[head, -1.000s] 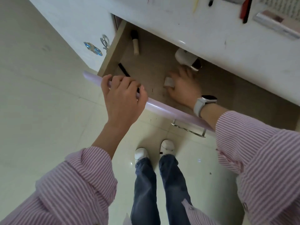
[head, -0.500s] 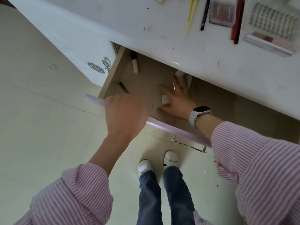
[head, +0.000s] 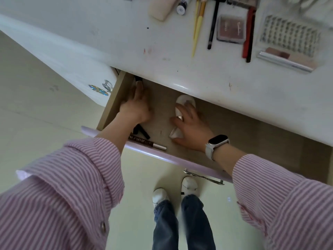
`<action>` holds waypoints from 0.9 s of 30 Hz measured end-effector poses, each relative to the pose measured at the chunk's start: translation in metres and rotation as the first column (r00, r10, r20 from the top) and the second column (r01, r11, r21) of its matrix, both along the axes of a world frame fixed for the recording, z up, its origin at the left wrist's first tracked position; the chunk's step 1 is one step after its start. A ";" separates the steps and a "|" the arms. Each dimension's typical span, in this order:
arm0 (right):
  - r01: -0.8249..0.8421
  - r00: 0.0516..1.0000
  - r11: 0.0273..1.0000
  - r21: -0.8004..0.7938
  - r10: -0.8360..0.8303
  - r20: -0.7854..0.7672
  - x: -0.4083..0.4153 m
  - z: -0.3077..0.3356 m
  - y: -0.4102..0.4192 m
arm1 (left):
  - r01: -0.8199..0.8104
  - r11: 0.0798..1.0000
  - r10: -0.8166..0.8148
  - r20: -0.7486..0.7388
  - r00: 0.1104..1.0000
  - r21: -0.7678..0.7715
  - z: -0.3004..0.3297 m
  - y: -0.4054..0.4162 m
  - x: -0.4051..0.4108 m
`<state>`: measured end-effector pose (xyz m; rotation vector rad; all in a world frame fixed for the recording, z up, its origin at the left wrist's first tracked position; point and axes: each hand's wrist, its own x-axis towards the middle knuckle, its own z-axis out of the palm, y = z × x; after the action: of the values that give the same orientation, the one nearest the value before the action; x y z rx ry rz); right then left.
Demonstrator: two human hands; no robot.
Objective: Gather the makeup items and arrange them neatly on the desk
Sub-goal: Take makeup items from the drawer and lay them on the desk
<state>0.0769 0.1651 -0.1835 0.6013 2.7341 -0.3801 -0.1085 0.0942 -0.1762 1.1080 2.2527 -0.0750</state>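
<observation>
Nearest to us are our white shoes [head: 188,183] and blue jeans [head: 194,222] on the pale floor [head: 36,141], with our pink striped sleeves [head: 68,186] on either side. Just beyond them is the lilac front edge of the open drawer [head: 162,154], with its metal handle [head: 203,176] hanging below.

Inside the drawer, a brown eyeliner pencil [head: 146,142] with a silver end lies along the front edge, and a black item [head: 141,131] sits just behind it, partly hidden by our left wrist. Our right hand [head: 192,130], with a white smartwatch [head: 216,144] on its wrist, rests on the drawer floor with its fingers [head: 188,110] spread and curved over a white rounded container [head: 184,103]; a small pale item [head: 175,133] sits under the thumb. We cannot tell whether the fingers actually grip either one.

Our left hand [head: 136,107] reaches deep into the drawer's left rear corner, toward a brush with a black end [head: 138,83]. Its fingers are blurred and dark, so we cannot tell whether they are closed on the brush.

Farther off, on the white surface [head: 108,33], lie the gathered items: a beige sponge [head: 162,8], a small black-and-white bottle [head: 182,5], yellow pencils [head: 198,26], a black pencil [head: 212,27], a blush compact [head: 231,28], a red and black pencil pair [head: 248,35], a tray of false lashes [head: 290,37] and a silver-edged palette [head: 286,59].
</observation>
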 end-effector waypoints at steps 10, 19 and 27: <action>-0.021 0.998 1.000 -0.018 0.022 0.050 0.006 0.008 -0.002 | 0.012 1.000 -0.014 -0.147 0.989 -0.012 0.007 -0.001 0.007; -0.113 0.984 0.992 0.053 0.104 0.147 0.002 0.011 -0.010 | -0.274 0.958 0.268 0.075 0.960 0.079 0.002 -0.002 0.007; -0.248 0.964 0.968 -0.036 0.250 0.094 0.033 0.026 -0.006 | -0.137 0.980 0.170 0.245 0.954 -0.146 0.018 -0.018 0.019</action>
<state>0.1101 0.1593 -0.1572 0.2561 2.6632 -0.3124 -0.0900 0.0760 -0.1585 0.8206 2.0623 -0.0100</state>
